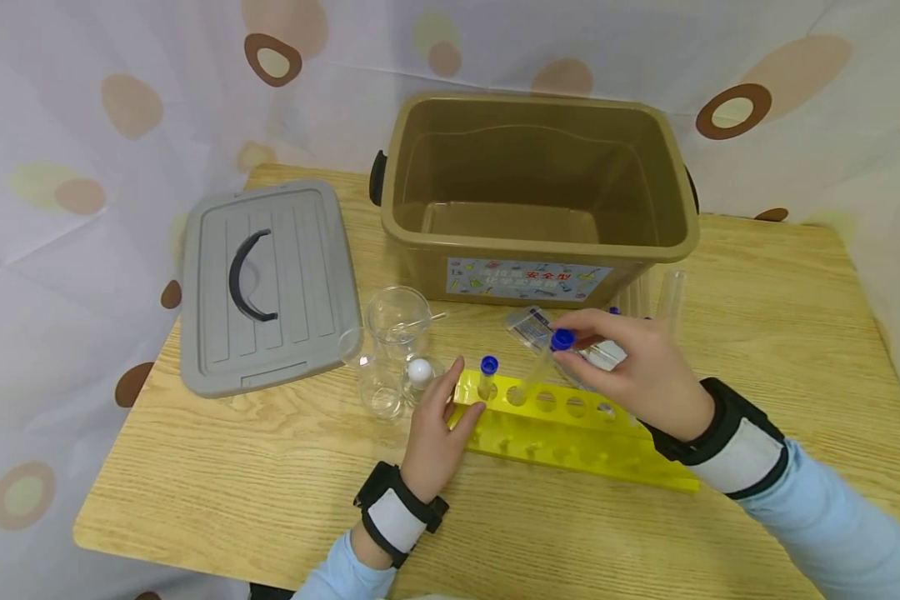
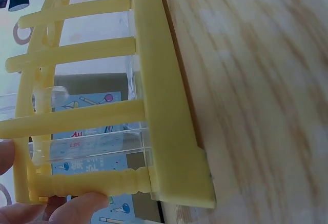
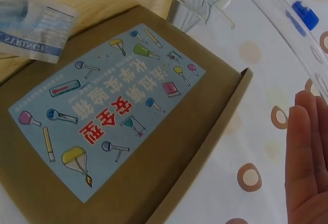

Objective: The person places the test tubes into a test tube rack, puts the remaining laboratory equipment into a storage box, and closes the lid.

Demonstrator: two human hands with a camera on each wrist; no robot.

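Note:
A yellow test tube rack (image 1: 585,462) stands on the table in the head view. Thumb and fingers of my left hand (image 1: 437,437) grip its left end; fingertips (image 2: 82,206) lie against the end post in the left wrist view. One blue-capped test tube (image 1: 487,379) is upright in the leftmost hole. My right hand (image 1: 648,379) pinches another test tube (image 1: 538,371) by its blue cap. This tube tilts, its lower end in the second hole; its rounded tip (image 2: 59,95) pokes through the top bar in the left wrist view.
Behind the rack stands an open brown box (image 1: 420,254) with a printed label (image 1: 528,279). More clear tubes (image 1: 672,300) stand right of it. A syringe packet (image 1: 528,325) lies between. Left are glass beakers (image 1: 397,312), a white ball (image 1: 420,371) and a grey lid (image 1: 300,292).

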